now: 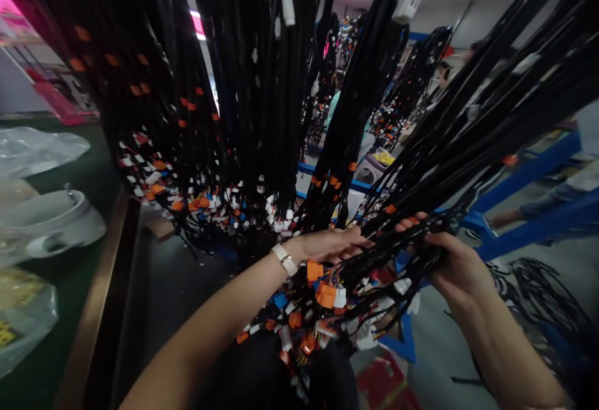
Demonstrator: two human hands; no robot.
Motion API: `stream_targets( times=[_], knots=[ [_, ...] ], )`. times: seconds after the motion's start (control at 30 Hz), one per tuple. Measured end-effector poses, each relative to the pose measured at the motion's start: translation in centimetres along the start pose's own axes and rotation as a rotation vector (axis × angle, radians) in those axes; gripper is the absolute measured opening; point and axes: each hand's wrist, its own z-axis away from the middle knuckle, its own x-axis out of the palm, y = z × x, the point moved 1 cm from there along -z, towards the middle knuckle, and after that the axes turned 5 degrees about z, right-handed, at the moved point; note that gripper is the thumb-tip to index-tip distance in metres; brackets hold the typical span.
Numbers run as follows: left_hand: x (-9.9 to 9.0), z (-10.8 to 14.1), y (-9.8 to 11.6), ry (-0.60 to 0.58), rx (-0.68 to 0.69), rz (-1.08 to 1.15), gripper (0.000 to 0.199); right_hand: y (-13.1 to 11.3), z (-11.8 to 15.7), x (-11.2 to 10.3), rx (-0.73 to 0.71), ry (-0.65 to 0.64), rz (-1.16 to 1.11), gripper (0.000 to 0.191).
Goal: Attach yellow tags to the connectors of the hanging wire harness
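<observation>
Black wiring harnesses hang in a thick bundle slanting in from the upper right, with orange, white and blue connectors at their lower ends. My right hand wraps around part of this bundle, its fingertips showing on the far side. Against the left side of the same bundle lies my left hand, fingers stretched out and partly hidden among the wires. Just below it dangle orange connectors and a white connector. A pale watch strap circles my left wrist.
More harness bundles hang ahead and to the left. Blue frame bars cross at right. Loose black cables lie on the lower right. White tubs and plastic bags rest on a green surface at left. People are farther back.
</observation>
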Motion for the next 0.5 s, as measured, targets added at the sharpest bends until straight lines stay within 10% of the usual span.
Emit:
stream_targets(
  times=[0.33,0.5],
  knots=[
    [0.0,0.8,1.2,-0.248,-0.011,-0.085,0.057,2.2,-0.7,0.1,0.004,0.039,0.027,0.010],
    [1.0,2.8,2.5,-0.235,-0.023,0.079,0.077,3.5,0.7,-1.0,0.082,-0.182,0.072,0.044]
  ],
)
